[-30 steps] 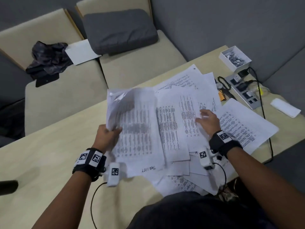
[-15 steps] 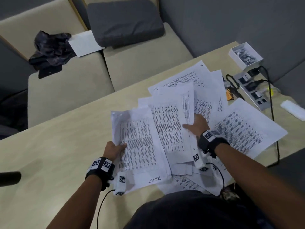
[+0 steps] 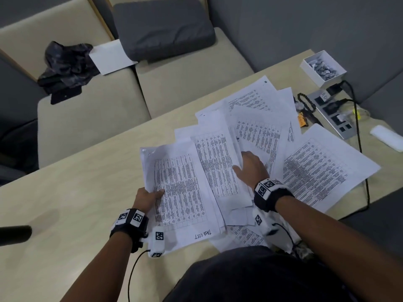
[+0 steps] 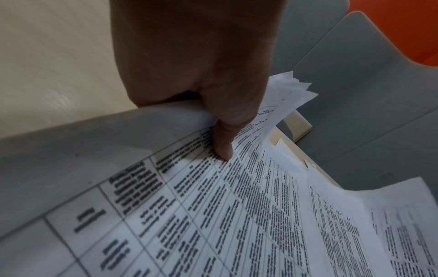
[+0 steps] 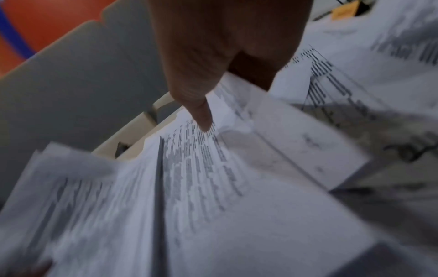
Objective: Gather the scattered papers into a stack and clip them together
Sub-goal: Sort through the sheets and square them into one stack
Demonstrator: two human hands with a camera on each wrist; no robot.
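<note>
Papers [image 3: 257, 136], that's what I'm working, and my left hand [image 3: 146, 198] has the gathered bundle [image 3: 181, 192] pinched at its left edge, thumb [image 4: 222, 148] pressed on the printed top sheet, the other fingers hidden beneath. My right hand [image 3: 250, 168] is on the neighbouring sheet [image 3: 218, 164]; the wrist view shows the thumb on top and paper bunching beneath it, though it's too blurred for me to tell how firm that hold is. These are thin, floppy sheets, light and slick on each other, so I judge they'll fan and slide; best taken along an edge, thumb above, fingers below. The rest lie overlapping across the table [image 3: 65, 203] to my right, one sheet [image 3: 322, 166] further out. Beyond them, a white box [image 3: 322, 68] holds what look like clips.
</note>
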